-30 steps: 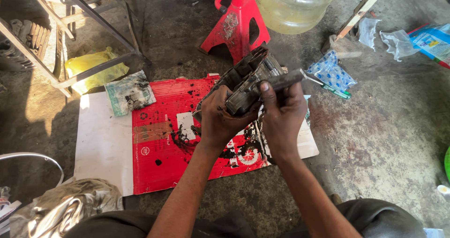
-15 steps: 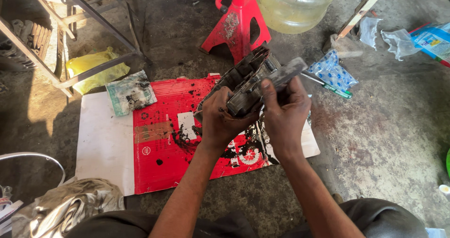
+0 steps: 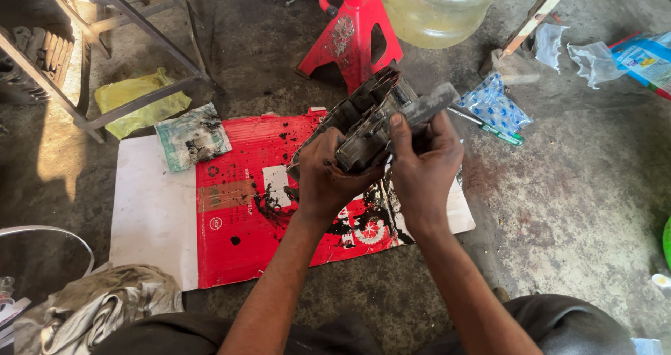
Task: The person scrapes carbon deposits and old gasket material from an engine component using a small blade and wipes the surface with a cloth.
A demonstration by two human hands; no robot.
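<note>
Greasy metal housing [image 3: 363,121] held up over the red cardboard [image 3: 258,208] — both hands clamped on it.

Left hand [image 3: 328,180] grips the housing from below; right hand [image 3: 423,166] is closed round its near end, thumb pressed on a grey flat bar [image 3: 428,105] along the top. Against half a second ago the bar sits slightly higher and the thumb has slid up onto it — the part looks to be under adjustment in hand, not set down. Around it: red jack stand [image 3: 349,30], clear jug [image 3: 440,5], blue packet [image 3: 493,103], rags [image 3: 105,306] on the floor.
</note>
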